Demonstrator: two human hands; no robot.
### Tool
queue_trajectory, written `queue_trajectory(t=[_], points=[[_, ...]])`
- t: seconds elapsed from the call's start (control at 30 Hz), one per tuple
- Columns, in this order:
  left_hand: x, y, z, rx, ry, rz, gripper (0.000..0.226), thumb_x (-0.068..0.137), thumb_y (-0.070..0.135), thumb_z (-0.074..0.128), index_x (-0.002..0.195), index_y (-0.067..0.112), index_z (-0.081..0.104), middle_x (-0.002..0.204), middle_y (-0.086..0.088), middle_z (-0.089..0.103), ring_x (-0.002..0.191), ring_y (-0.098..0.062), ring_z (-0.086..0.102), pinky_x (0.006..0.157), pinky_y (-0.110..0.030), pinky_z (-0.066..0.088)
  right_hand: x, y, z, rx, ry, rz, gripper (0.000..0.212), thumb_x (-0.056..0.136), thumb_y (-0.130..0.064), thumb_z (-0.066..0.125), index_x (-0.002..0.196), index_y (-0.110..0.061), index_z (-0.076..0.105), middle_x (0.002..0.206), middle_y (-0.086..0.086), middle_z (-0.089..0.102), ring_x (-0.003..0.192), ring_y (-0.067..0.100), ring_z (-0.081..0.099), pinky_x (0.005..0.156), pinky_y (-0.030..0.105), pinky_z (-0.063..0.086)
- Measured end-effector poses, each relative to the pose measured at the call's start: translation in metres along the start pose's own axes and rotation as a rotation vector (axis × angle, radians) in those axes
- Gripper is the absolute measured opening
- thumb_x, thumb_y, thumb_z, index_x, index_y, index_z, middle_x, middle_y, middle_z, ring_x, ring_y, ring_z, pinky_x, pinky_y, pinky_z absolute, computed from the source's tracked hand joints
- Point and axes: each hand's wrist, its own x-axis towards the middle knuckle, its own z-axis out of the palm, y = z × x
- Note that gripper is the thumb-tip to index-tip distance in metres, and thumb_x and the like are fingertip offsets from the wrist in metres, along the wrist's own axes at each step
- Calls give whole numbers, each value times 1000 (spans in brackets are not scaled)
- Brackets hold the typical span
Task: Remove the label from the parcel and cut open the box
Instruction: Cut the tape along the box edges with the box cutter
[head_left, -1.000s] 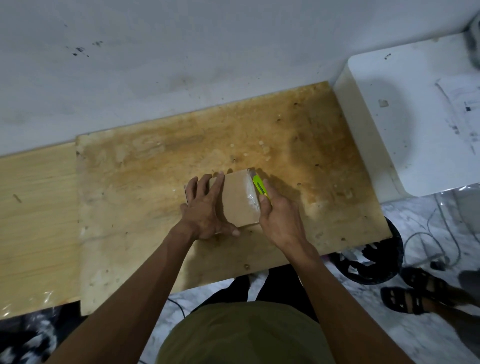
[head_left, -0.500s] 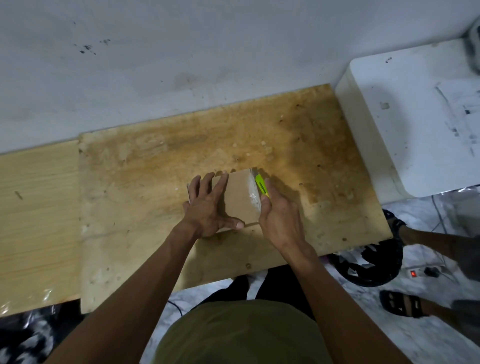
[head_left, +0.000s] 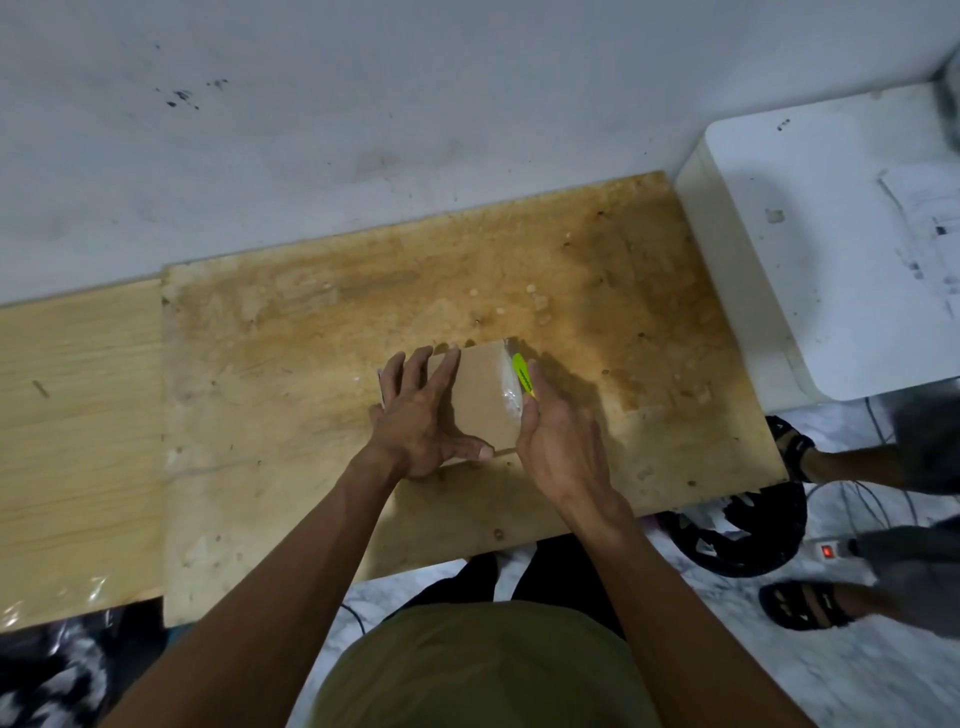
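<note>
A small brown cardboard box lies on the stained plywood board, with clear tape along its right edge. My left hand presses flat on the box's left side, fingers spread over its top and thumb along the near edge. My right hand grips a cutter with a bright green handle, held against the taped right edge of the box. The blade is hidden. No label shows on the box's top face.
A white appliance stands at the board's right end, with paper on it. A lighter wooden surface lies to the left. Another person's sandalled feet, a power strip and cables are on the floor at the right.
My right hand with the cutter has slid a little toward me along the box's right edge. My left hand stays pressed on the box. The other person's feet have shifted on the floor.
</note>
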Motion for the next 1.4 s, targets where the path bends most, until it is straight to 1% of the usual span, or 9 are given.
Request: queue_trajectory(t=[0.13, 0.3, 0.5, 0.63, 0.93, 1.1, 1.23, 1.33, 1.4], points=[[0, 1, 0, 4, 3, -4, 135, 51, 72, 81, 154, 43, -1, 160, 7, -2, 147, -23, -13, 103, -63, 32, 1, -2, 3, -26, -10, 32, 49, 102, -23, 36, 151, -23, 29, 115, 15, 65, 102, 40, 60, 76, 41, 47], [0, 1, -1, 4, 3, -7, 135, 51, 72, 81, 154, 45, -2, 159, 10, -3, 146, -21, -14, 103, -62, 33, 3, -4, 3, -63, -17, 25, 52, 100, -20, 38, 151, -22, 28, 116, 15, 66, 104, 39, 61, 75, 39, 46], [1, 1, 0, 19, 8, -9, 136, 51, 72, 80, 153, 44, -4, 159, 10, -3, 146, -21, -13, 103, -62, 33, 7, -6, 1, -92, -15, 12, 52, 98, -15, 40, 149, -22, 31, 115, 15, 66, 103, 39, 62, 67, 32, 33], [0, 2, 2, 31, 34, -8, 134, 51, 74, 78, 154, 42, -2, 159, 9, 0, 146, -22, -12, 102, -62, 34, 9, -7, -3, -127, -27, 22, 55, 95, -10, 43, 148, -20, 33, 109, 18, 68, 99, 39, 65, 65, 29, 36], [-2, 3, 3, 36, 48, -3, 130, 53, 72, 77, 154, 41, 1, 158, 8, 3, 146, -23, -11, 100, -64, 37, -6, -4, -5, -179, -35, -11, 55, 97, -12, 41, 150, -18, 29, 105, 17, 69, 96, 37, 66, 64, 30, 34], [-3, 2, 3, 43, 56, 3, 129, 54, 73, 76, 154, 40, 1, 157, 8, 4, 146, -24, -9, 101, -63, 38, -13, -2, -6, -172, -20, -22, 55, 96, -13, 43, 149, -19, 29, 99, 17, 68, 92, 37, 66, 64, 29, 35], [-1, 3, 3, 38, 48, -12, 129, 53, 72, 75, 154, 42, 1, 157, 11, 3, 146, -21, -12, 102, -63, 35, -26, 3, -5, -114, -6, -44, 53, 98, -16, 42, 150, -20, 30, 90, 14, 66, 83, 33, 64, 62, 30, 35], [-2, 3, 5, 40, 52, -13, 129, 51, 72, 75, 154, 42, 2, 156, 11, 3, 146, -21, -11, 102, -63, 35, -25, 7, -2, -115, -12, -17, 53, 98, -16, 43, 149, -22, 31, 91, 15, 65, 84, 35, 64, 63, 31, 37], [-2, 3, 5, 41, 63, -8, 129, 52, 73, 75, 154, 42, 2, 157, 10, 4, 146, -22, -10, 103, -64, 36, -29, 10, -1, -111, -20, -15, 53, 97, -15, 42, 148, -23, 32, 91, 15, 66, 84, 36, 64, 64, 32, 41]])
